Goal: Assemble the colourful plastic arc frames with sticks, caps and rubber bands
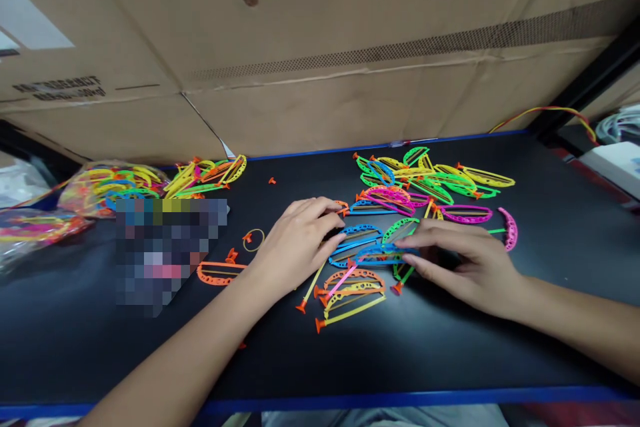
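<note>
Small plastic toy bows with suction-cup arrows lie in loose groups on the black table (pixel 310 367). My left hand (pixel 300 240) rests palm down at the left side of the middle group, fingers bent and slightly apart, close to a blue bow (pixel 357 235). With thumb and forefinger, my right hand (pixel 470 260) pinches the right end of another blue bow (pixel 377 255). Beside those fingertips is a green bow (pixel 395 229). Nearer to me lie an orange bow (pixel 356 277) and a yellow bow (pixel 350 293). My right palm hides part of the pile.
More bows (pixel 425 177) are heaped at the back right and others (pixel 210 173) at the back left. Clear bags of bows (pixel 110 187) sit far left beside a pixelated patch. An orange bow (pixel 220 273) lies by my left forearm. Cardboard (pixel 320 107) walls the back.
</note>
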`<move>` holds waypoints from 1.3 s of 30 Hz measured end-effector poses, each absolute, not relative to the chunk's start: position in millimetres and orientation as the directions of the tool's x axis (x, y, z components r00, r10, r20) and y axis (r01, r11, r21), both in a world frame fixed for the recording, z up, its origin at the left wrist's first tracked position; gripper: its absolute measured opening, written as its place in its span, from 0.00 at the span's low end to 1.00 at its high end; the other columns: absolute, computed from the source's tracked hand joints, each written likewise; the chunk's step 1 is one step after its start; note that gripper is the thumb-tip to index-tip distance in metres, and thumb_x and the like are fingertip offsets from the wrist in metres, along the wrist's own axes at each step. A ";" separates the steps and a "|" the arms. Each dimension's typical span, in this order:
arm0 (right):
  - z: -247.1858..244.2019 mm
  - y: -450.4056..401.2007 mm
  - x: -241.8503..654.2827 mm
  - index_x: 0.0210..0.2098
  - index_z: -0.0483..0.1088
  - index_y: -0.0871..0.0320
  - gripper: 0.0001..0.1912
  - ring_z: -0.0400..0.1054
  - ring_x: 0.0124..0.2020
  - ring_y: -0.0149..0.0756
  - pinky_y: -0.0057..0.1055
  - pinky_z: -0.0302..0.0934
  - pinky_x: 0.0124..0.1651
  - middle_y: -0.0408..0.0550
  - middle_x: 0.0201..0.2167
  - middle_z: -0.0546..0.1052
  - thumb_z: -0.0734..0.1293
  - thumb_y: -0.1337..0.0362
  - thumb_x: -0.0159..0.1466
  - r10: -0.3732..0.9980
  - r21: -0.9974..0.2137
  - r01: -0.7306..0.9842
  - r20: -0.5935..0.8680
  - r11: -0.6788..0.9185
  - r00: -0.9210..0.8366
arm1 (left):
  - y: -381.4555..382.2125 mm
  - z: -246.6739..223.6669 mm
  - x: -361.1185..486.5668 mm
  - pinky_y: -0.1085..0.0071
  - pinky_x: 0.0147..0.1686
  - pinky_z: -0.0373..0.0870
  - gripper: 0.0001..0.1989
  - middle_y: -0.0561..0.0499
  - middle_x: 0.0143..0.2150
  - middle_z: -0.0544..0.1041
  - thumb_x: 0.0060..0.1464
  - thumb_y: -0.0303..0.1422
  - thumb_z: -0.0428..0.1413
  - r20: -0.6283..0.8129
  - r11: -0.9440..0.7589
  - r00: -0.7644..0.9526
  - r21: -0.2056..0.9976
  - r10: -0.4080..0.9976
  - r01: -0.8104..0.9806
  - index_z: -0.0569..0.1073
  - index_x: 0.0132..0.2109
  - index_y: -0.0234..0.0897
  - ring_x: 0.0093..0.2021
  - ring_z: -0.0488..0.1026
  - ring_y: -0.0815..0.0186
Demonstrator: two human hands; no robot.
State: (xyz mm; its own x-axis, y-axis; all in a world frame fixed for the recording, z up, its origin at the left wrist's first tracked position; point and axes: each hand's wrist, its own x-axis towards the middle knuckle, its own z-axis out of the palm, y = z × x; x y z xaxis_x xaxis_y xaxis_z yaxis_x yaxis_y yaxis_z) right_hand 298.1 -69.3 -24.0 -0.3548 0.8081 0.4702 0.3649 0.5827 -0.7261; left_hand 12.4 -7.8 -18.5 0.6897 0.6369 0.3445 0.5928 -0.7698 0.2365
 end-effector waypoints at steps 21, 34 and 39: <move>-32.2 -28.3 325.8 0.41 0.78 0.52 0.05 0.73 0.51 0.50 0.54 0.68 0.55 0.53 0.49 0.80 0.69 0.67 0.70 0.718 -0.352 0.659 0.545 0.665 -0.433 | -12.7 -18.8 16.7 0.40 0.74 0.60 0.12 0.40 0.70 0.72 0.72 0.34 0.54 0.235 -0.750 0.718 0.317 0.655 0.580 0.75 0.57 0.38 0.74 0.65 0.50; -40.3 -19.5 328.6 0.50 0.79 0.52 0.12 0.73 0.58 0.51 0.55 0.71 0.60 0.51 0.46 0.85 0.65 0.69 0.72 0.738 -0.422 0.615 0.493 0.666 -0.460 | -13.0 -20.4 18.7 0.42 0.74 0.61 0.21 0.42 0.65 0.77 0.73 0.29 0.50 0.239 -0.766 0.733 0.309 0.636 0.564 0.67 0.69 0.39 0.66 0.73 0.56; -40.2 -17.1 330.7 0.50 0.78 0.54 0.11 0.70 0.62 0.53 0.58 0.67 0.64 0.55 0.51 0.83 0.65 0.67 0.73 0.745 -0.376 0.665 0.500 0.646 -0.441 | -11.0 -22.4 19.0 0.43 0.69 0.66 0.19 0.43 0.59 0.78 0.71 0.25 0.50 0.293 -0.775 0.720 0.297 0.629 0.558 0.74 0.64 0.40 0.68 0.69 0.52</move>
State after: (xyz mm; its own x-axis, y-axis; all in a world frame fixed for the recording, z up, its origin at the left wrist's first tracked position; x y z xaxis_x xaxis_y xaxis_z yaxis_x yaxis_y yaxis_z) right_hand 330.7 -17.1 -40.2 -0.4413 0.7454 0.4997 0.6645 0.6457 -0.3762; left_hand 19.0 -11.0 -22.4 0.7197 0.6295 0.2929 0.5575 -0.7754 0.2965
